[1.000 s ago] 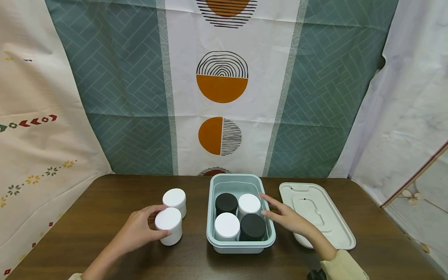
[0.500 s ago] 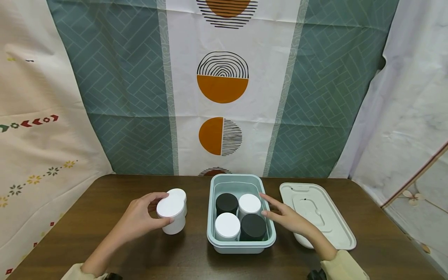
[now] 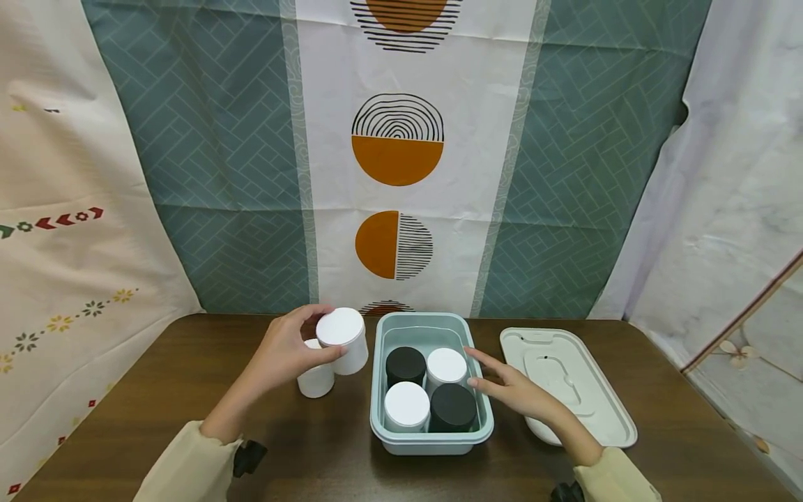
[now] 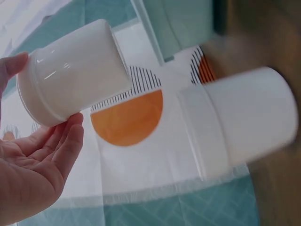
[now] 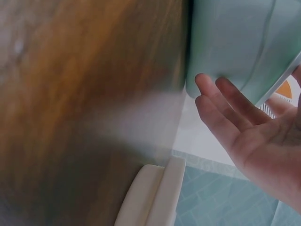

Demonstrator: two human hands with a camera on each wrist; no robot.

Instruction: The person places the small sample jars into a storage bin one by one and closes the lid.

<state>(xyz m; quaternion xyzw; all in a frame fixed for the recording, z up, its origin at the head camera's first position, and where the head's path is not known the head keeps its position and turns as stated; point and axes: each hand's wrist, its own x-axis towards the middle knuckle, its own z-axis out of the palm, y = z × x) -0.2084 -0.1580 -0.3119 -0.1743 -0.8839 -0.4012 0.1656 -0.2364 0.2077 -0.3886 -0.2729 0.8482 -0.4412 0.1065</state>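
Note:
My left hand (image 3: 290,346) grips a white lidded jar (image 3: 343,341) by its lid, thumb on one side and fingers on the other. In the left wrist view this jar (image 4: 75,75) hangs off the table. A second white jar (image 3: 316,381) stands on the table just behind and below it, partly covered by the hand. My right hand (image 3: 517,392) has its fingers spread against the right rim of a pale blue-green plastic box (image 3: 433,447). Inside the box are two black-topped jars (image 3: 454,406) and two white-topped jars (image 3: 407,404).
A flat off-white lid (image 3: 567,355) lies on the brown table (image 3: 326,464) right of the box, partly under the right forearm. Behind the table's far edge hangs a patterned curtain (image 3: 251,153).
My left hand has lifted the nearer white jar off the table and carried it up and rightward, toward the box. The right hand has stayed at the box rim.

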